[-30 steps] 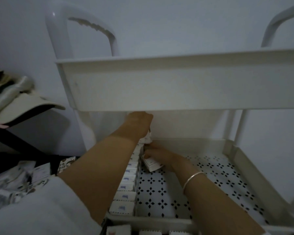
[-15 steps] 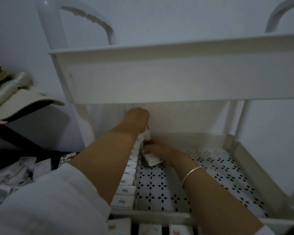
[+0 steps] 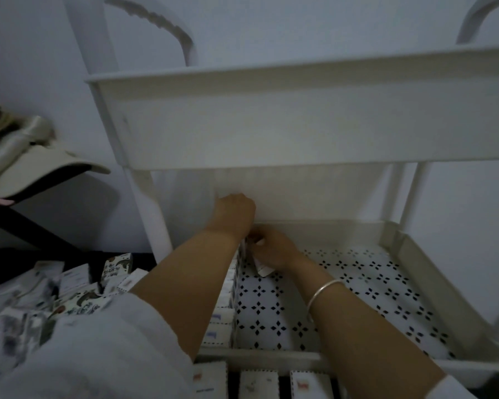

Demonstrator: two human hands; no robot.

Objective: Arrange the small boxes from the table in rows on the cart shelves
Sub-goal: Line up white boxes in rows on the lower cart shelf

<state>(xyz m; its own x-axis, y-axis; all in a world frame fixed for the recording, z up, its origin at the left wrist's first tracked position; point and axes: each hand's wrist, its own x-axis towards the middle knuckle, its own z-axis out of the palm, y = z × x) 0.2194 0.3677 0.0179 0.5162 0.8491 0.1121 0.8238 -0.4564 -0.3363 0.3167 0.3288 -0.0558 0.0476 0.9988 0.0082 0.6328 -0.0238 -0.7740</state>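
Note:
A white cart has a middle shelf [image 3: 432,277] with a black diamond pattern. A row of small white boxes [image 3: 221,321] runs along its left side. My left hand [image 3: 235,213] reaches to the far end of that row, fingers curled over the boxes there; what it holds is hidden. My right hand [image 3: 274,249] grips a small white box [image 3: 261,269] right beside the row's far end. Both hands sit under the upper shelf [image 3: 300,119]. More boxes [image 3: 258,384] show on the shelf below.
Loose small boxes [image 3: 69,286], some with green print, lie piled on the dark table at left. A beige cap [image 3: 41,171] rests on a rack at far left. The cart's right wall [image 3: 455,298] and posts bound the shelf.
My right hand has moved its box left and farther in, up against the far end of the row. My left hand has stayed at the row's far end.

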